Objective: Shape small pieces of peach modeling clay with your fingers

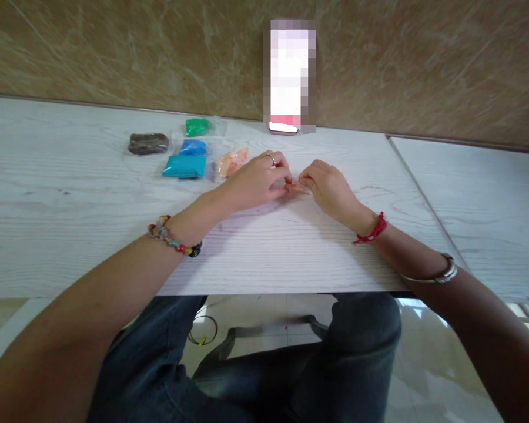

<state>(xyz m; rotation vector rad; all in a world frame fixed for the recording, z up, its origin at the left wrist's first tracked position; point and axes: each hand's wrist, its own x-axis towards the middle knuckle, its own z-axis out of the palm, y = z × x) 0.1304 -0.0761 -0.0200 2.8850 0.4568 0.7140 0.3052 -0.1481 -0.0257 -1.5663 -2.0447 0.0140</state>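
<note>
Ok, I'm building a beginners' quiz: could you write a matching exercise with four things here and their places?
1. Ring
2. Brown packet
3. Small orange piece
4. Red bracelet

A. between the left hand and right hand
B. around the right wrist
C. worn on the left hand
D. left of the green packet

Pairs: 1-C; 2-D; 3-A; 4-B

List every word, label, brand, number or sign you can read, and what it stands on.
None can be read.
Phone: screen pixelated; any text there is unreadable.
Black bead on the bracelet: pale mark, too small to read.
Teal packet, blue packet, green packet, brown packet, peach packet: no legible print.
</note>
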